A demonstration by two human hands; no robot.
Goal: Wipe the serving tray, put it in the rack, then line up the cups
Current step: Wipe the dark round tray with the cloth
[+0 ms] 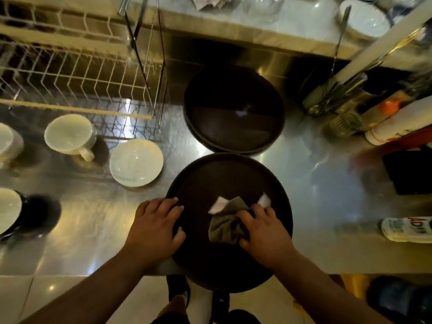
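Observation:
A round dark serving tray [210, 183] lies on the steel counter, its near edge hanging over the counter's front. My left hand [155, 226] presses flat on the tray's left rim. My right hand [261, 230] grips a crumpled grey-and-white cloth [225, 224] against the tray's surface. Further back lie two more dark trays [233, 111], stacked. The white wire rack [77, 73] stands at the back left. White cups sit to the left: one with a handle [70, 134], a handleless one [136, 162], another at the left edge [9, 141].
A white cup on a dark saucer [9, 211] sits at the near left. Bottles [397, 122] and a utensil holder [332, 97] crowd the right side, and a plastic bottle [406, 229] lies near the right edge. A raised shelf [233, 24] runs along the back.

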